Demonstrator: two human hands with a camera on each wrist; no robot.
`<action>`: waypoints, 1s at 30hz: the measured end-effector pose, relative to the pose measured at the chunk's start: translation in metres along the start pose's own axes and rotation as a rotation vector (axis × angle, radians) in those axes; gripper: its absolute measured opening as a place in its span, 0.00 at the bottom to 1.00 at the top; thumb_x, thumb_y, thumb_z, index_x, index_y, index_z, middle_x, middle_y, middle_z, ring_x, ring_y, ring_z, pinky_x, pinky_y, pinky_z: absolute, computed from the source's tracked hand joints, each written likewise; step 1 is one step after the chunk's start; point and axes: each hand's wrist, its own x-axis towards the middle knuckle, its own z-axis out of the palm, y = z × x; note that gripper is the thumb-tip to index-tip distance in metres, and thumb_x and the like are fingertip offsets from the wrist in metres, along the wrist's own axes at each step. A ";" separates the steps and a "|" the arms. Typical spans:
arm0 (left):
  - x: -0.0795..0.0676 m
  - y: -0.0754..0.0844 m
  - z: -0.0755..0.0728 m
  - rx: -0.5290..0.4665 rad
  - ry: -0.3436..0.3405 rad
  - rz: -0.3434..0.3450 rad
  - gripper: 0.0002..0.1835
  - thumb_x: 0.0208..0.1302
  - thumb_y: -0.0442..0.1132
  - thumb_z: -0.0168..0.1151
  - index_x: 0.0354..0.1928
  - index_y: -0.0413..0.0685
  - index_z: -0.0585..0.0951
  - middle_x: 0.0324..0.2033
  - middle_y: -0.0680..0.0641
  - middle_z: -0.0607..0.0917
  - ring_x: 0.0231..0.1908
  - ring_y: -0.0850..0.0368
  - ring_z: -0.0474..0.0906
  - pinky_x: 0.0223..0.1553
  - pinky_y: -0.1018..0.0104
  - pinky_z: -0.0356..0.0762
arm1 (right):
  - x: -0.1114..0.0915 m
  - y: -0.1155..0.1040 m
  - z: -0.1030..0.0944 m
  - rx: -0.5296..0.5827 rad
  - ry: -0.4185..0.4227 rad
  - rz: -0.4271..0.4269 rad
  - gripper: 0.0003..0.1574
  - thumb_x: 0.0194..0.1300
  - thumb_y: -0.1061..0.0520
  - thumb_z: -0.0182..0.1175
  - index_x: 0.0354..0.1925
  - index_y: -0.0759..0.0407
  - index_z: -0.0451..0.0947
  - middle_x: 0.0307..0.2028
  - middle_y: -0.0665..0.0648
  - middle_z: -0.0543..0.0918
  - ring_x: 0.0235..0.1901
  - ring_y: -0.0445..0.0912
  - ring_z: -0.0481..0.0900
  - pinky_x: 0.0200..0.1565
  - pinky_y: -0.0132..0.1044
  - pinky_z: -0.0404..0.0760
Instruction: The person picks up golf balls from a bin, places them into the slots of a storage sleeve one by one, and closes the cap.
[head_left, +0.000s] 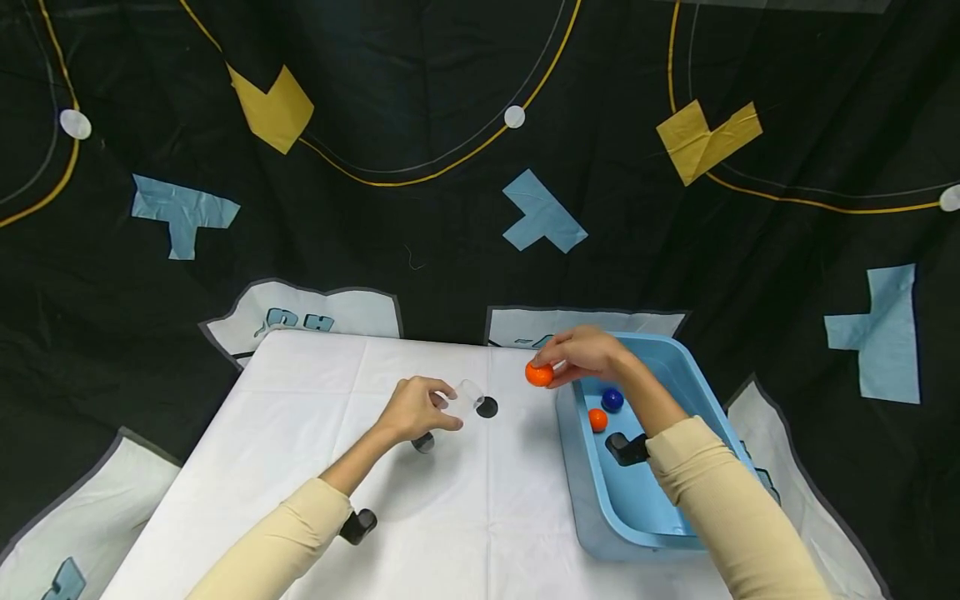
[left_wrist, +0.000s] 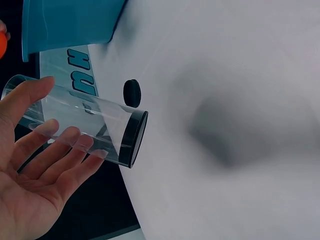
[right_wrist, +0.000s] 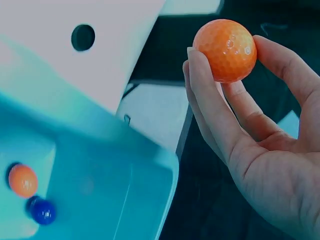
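My left hand (head_left: 415, 408) holds a clear plastic tube (left_wrist: 82, 112) with a black cap on one end, tilted above the table; thumb and fingers lie around its sides. No ball shows inside the tube. On the table beyond it lies a round black lid (head_left: 487, 407). To the right, my right hand (head_left: 588, 352) pinches an orange golf ball (right_wrist: 226, 51) between thumb and fingertips, in the air by the far left corner of a blue bin (head_left: 573, 475). Within the bin sit another orange ball (head_left: 597, 419) and a dark blue ball (head_left: 612, 400).
A white cloth covers the table (head_left: 315, 417), with the bin along its right side. Behind hangs a black curtain (head_left: 420, 250) with blue and yellow tape pieces. Black wrist-camera mounts (head_left: 358, 527) stick out at both sleeves.
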 end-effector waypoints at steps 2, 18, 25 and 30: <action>0.000 0.002 0.001 -0.006 0.001 0.004 0.20 0.42 0.43 0.84 0.41 0.51 0.89 0.32 0.50 0.89 0.35 0.58 0.84 0.37 0.62 0.82 | 0.002 -0.002 0.008 0.023 0.004 -0.008 0.22 0.66 0.54 0.68 0.52 0.68 0.80 0.52 0.66 0.81 0.43 0.55 0.87 0.54 0.48 0.84; 0.003 0.013 0.005 -0.003 -0.017 0.049 0.19 0.41 0.44 0.84 0.38 0.52 0.89 0.31 0.51 0.89 0.35 0.59 0.84 0.38 0.63 0.82 | 0.014 -0.010 0.054 0.077 0.032 -0.044 0.18 0.61 0.56 0.71 0.45 0.68 0.84 0.47 0.64 0.85 0.40 0.57 0.90 0.50 0.48 0.85; 0.003 0.016 0.006 -0.006 -0.025 0.049 0.19 0.41 0.45 0.84 0.38 0.52 0.89 0.31 0.51 0.90 0.35 0.59 0.84 0.37 0.63 0.82 | 0.015 -0.011 0.066 0.052 0.047 -0.060 0.17 0.61 0.55 0.71 0.43 0.66 0.84 0.44 0.63 0.86 0.37 0.55 0.90 0.47 0.45 0.87; 0.002 0.018 0.006 -0.003 -0.026 0.060 0.20 0.42 0.44 0.83 0.39 0.50 0.89 0.31 0.51 0.90 0.35 0.59 0.84 0.38 0.63 0.82 | 0.016 -0.010 0.070 0.050 0.066 -0.062 0.17 0.59 0.54 0.72 0.42 0.65 0.85 0.45 0.63 0.86 0.38 0.56 0.90 0.45 0.43 0.87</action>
